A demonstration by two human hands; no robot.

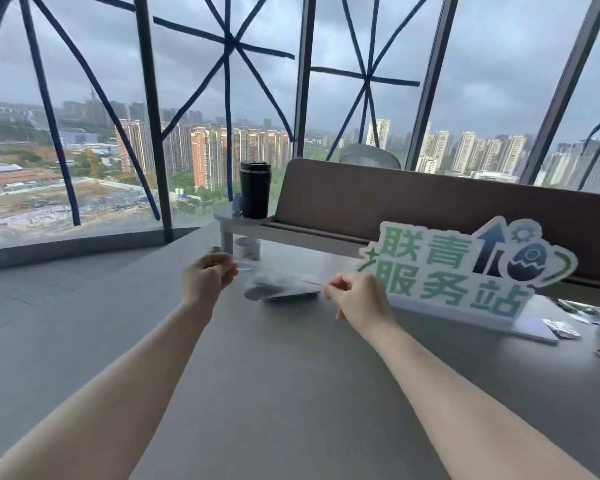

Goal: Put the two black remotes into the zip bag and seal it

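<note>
A clear zip bag [278,277] lies stretched between my two hands just above the grey table [291,393]. Dark shapes inside it look like the black remotes [274,289], blurred and partly hidden by the plastic. My left hand [207,280] pinches the bag's left top corner. Its right end is pinched by my right hand [355,299]. Whether the zip is closed along its length I cannot tell.
A green and white sign [461,268] with large characters stands right behind my right hand. A black tumbler [255,188] stands on a raised shelf [243,220] at the back. Small packets [561,329] lie at the far right. Windows run behind the table.
</note>
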